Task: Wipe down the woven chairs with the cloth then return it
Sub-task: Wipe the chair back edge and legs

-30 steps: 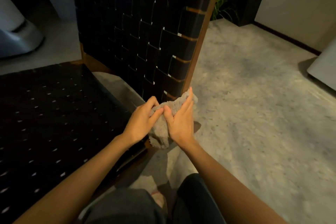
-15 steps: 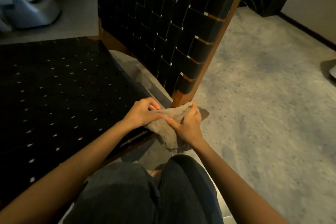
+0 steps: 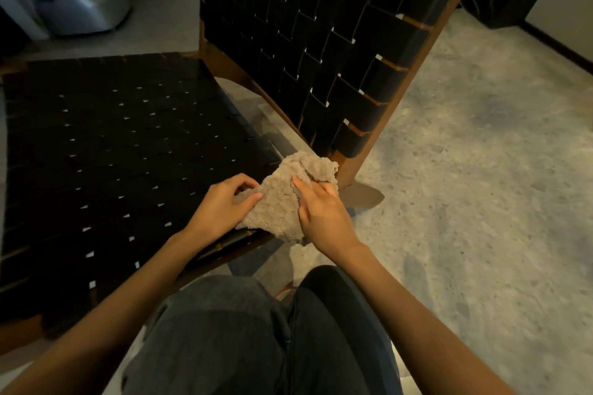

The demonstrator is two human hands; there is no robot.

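Head view: cloth (image 3: 285, 202) bunched over chair seat (image 3: 128, 154) corner, just beside base of backrest (image 3: 321, 58) post. Left hand (image 3: 221, 205) pinches cloth's left edge; right hand (image 3: 324, 215) grips its right side, fingers curled in. Likely light, soft, floppy; best gathered mid-bunch.

Cloth (image 3: 282, 205): beige, fluffy, crumpled; lies at the seat's rear corner, beside the backrest base. Woven chair (image 3: 128, 151): black webbing seat, upright woven backrest, brown wooden frame.
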